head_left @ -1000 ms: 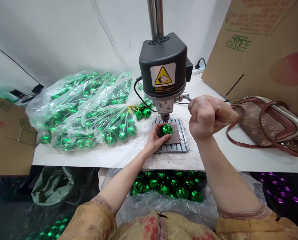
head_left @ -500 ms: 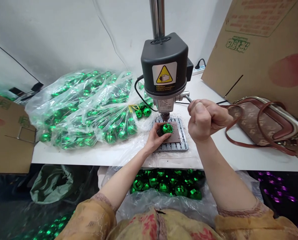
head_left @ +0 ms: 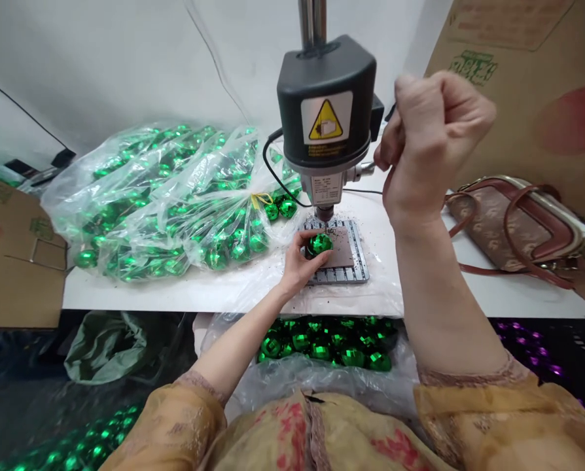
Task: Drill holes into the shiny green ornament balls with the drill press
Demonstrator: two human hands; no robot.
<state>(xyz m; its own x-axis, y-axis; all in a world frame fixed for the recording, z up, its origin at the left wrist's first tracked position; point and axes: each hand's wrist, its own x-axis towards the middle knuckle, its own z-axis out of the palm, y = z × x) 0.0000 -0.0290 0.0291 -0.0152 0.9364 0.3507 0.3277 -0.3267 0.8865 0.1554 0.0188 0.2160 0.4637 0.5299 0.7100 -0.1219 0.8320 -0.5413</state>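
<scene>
Moved: right hand (head_left: 432, 137) raised; green ball (head_left: 320, 244) slightly left, below chuck (head_left: 324, 212).
Bag (head_left: 175, 209): toward desk's (head_left: 253, 296) left edge.
Left hand (head_left: 300, 265): pinching green ball over base plate (head_left: 344, 275), near desk's front edge.
Right hand: fist closed round lever (head_left: 368, 169).

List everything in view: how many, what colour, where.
Table: one, white, middle
Drill: one, black and silver, centre
Lever: one, silver, drill's right
Plate: one, grey, below drill
Board: one, brown, on plate
Ball: one, green, centre
Bagged balls: many, green, table's left
Lower balls: many, green, below tabletop
Shiny pieces: several, purple, lower right
Boxes: two, brown, both sides
Handbag: one, brown, right
Sack: one, green, lower left
Left hand: one, holding ball
Right hand: one, fisted at lever
</scene>
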